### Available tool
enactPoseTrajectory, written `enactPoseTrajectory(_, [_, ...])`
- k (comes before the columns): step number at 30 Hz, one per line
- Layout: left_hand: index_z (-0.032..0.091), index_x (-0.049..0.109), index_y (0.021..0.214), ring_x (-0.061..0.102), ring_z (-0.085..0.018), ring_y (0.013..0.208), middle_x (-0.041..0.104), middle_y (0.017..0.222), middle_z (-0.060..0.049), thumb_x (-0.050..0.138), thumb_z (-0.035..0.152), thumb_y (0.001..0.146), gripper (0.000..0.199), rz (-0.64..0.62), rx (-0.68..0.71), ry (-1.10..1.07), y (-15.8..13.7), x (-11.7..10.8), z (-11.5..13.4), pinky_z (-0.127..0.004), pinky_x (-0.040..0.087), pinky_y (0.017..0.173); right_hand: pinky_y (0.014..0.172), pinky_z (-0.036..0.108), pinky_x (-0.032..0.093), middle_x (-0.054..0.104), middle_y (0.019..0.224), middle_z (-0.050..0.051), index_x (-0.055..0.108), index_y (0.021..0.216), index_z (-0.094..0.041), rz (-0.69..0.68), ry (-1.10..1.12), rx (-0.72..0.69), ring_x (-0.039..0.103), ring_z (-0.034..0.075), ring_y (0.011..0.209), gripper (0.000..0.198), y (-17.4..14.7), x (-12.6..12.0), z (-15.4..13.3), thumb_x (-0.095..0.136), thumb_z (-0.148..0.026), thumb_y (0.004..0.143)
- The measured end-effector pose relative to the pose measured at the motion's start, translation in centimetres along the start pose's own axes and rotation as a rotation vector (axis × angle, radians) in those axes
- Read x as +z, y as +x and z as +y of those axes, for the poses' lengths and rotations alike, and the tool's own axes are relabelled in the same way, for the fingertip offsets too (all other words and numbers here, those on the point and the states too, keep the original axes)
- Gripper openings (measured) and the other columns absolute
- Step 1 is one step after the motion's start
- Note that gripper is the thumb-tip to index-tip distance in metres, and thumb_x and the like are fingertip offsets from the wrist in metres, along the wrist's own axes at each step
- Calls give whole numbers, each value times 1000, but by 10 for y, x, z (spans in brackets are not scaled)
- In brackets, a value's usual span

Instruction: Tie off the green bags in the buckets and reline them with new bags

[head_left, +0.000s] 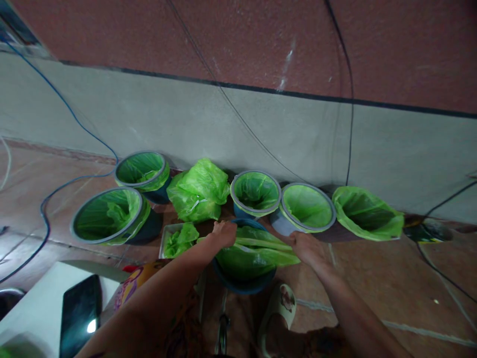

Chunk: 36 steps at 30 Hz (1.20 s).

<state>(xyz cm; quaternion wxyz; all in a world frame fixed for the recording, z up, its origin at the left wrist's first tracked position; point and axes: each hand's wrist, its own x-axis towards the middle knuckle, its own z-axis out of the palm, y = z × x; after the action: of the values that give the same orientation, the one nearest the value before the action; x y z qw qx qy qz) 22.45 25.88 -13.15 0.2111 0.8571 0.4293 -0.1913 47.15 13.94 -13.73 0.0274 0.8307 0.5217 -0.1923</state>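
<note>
A green plastic bag (248,253) hangs partly inside a blue bin (244,287) on the floor in front of me. My left hand (225,233) is closed on the bag's left edge, at the bin's far left. On the opposite side my right hand (306,246) pinches the bag's right edge. Between the two hands the bag's mouth is stretched sideways and looks nearly flat. Just left of my left hand, a white tray (163,243) holds crumpled green bags (182,238).
Several bins lined with green bags stand along the wall, among them a grey-rimmed bin (255,173) and another bin (74,226). A bulky green bag (199,191) sits between them. A phone (80,313) lies on a white surface (40,303). A blue cable (45,209) crosses the floor.
</note>
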Motion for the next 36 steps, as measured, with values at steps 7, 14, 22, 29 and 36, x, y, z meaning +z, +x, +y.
enactPoseTrajectory(7, [12,65,110,57,-35,112,65,116,-20,52,15,80,33,-93,186,21,0,5,12,-53,41,96,85,26,42,69,106,6,67,105,-22,-31,129,-311,63,19,96,27,-7,19,-41,47,-20,88])
enactPoseTrajectory(14, [11,65,108,58,-36,112,65,114,-21,53,20,83,29,-71,186,-2,10,23,20,-52,41,98,90,27,39,65,109,8,65,105,-18,-75,51,-404,59,20,103,24,1,49,-62,47,-21,89])
enactPoseTrajectory(22, [11,61,112,60,-34,110,67,113,-18,53,24,84,32,-55,167,35,25,39,22,-53,44,94,93,33,37,67,108,12,64,107,-15,-132,-112,-371,57,24,108,28,12,66,-76,44,-12,86])
enactPoseTrajectory(29, [15,60,113,62,-32,107,68,110,-15,59,28,80,36,25,177,0,26,34,23,-48,45,94,80,29,42,70,101,8,67,101,-20,-63,91,-339,64,22,94,26,20,56,-73,47,-15,85])
enactPoseTrajectory(36, [20,68,95,65,-24,99,70,96,-9,49,29,86,22,182,159,-55,32,22,19,-35,48,87,77,28,45,71,89,2,66,92,-22,74,409,-303,64,18,84,19,27,46,-62,52,-16,81])
